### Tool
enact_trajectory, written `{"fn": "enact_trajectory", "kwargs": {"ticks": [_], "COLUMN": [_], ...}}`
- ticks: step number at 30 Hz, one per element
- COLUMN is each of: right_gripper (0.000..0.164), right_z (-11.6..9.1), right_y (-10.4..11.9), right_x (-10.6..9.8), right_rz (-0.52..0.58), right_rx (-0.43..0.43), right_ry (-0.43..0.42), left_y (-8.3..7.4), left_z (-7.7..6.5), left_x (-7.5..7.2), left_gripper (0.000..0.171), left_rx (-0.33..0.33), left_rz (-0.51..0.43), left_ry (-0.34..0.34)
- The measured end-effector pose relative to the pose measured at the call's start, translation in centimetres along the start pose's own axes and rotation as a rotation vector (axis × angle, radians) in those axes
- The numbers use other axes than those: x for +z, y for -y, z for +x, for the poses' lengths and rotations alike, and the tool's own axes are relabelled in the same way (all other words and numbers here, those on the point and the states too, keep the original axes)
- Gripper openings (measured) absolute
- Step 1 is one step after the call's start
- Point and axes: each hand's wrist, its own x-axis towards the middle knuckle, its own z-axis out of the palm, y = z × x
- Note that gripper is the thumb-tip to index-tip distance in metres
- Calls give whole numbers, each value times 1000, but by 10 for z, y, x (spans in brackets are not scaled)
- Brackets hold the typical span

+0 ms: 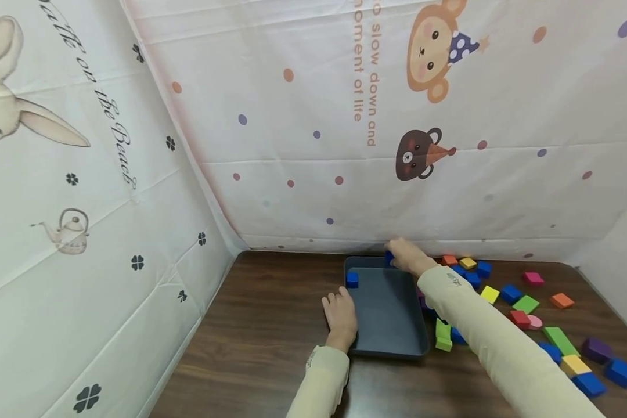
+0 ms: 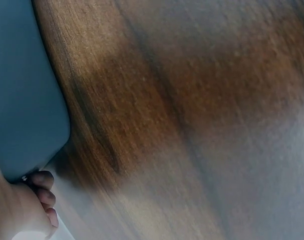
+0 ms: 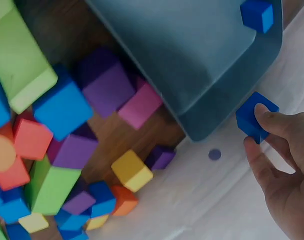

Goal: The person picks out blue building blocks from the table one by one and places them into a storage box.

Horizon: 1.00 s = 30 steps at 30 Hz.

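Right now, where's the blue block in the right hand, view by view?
Head: right of centre, below mid-height; blue block by the gray tray's far rim.
Left wrist: not in it.
Right wrist: right of centre, mid-height, pinched by the right hand.
Shared landmark: the gray tray.

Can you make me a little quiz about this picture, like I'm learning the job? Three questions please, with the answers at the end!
1. Which colour is the block that the right hand pinches?
a) yellow
b) blue
c) green

2. True or false: in the head view, loose blocks lie to the right of the tray.

3. How many blocks sit in the tray, not counting the pinched one?

Key: 1. b; 2. True; 3. One, a blue cube.
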Motion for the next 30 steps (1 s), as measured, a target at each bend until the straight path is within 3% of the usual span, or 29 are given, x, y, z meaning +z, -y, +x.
{"fn": "enact_trajectory", "kwargs": {"ticks": [8, 13, 21, 30], "right_gripper": [38, 40, 38, 28], "right_z": [4, 10, 18, 27], "right_y": [13, 22, 43, 56], "right_x": [16, 29, 47, 61], "right_rz": [30, 51, 55, 38], "right_rx": [23, 4, -17, -44], "right_ry": [44, 55, 112, 90], "left_y": [-4, -2, 1, 1], "left_z": [1, 1, 4, 1], "left_x": [-4, -4, -3, -5], "left_gripper": [39, 44, 34, 38], "left_rx": [-14, -14, -30, -23], "left_rz": [1, 14, 6, 3], "left_ry": [16, 30, 12, 32]}}
